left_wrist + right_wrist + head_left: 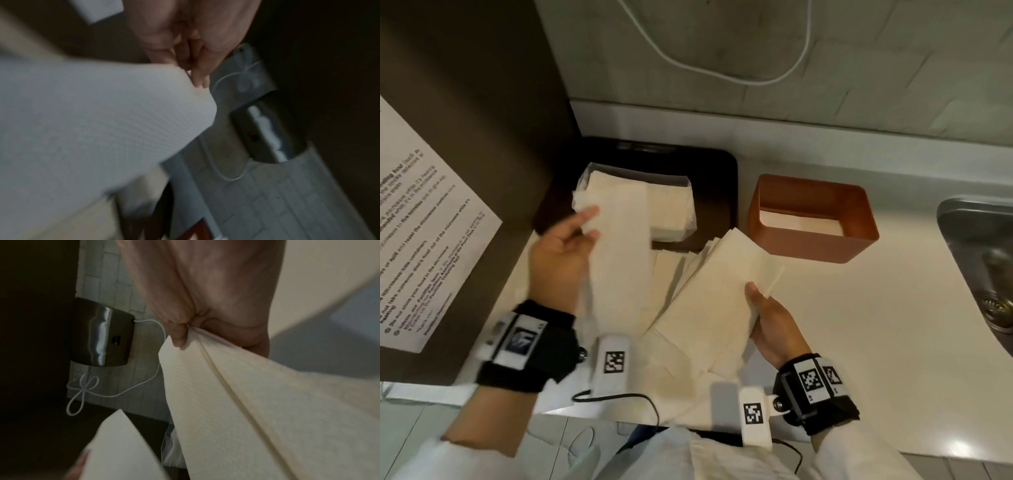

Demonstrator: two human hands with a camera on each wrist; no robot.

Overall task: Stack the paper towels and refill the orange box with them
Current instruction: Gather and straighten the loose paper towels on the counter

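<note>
Left hand [561, 253] pinches one paper towel [619, 246], centre-left; right hand [774, 322] grips a towel stack [715, 294], orange box [813, 219] upper right.

Cream towels [717, 291] with fine embossed weave, centre of frame. Orange box [812, 219], pale inside at its floor. Black tray [717, 171] upper centre. Off-white worktop [876, 308]. Grey tiled wall [893, 61] above, white cord [722, 68] looped across. Black wristbands [822, 401] bearing black-and-white checkered tags.
</note>
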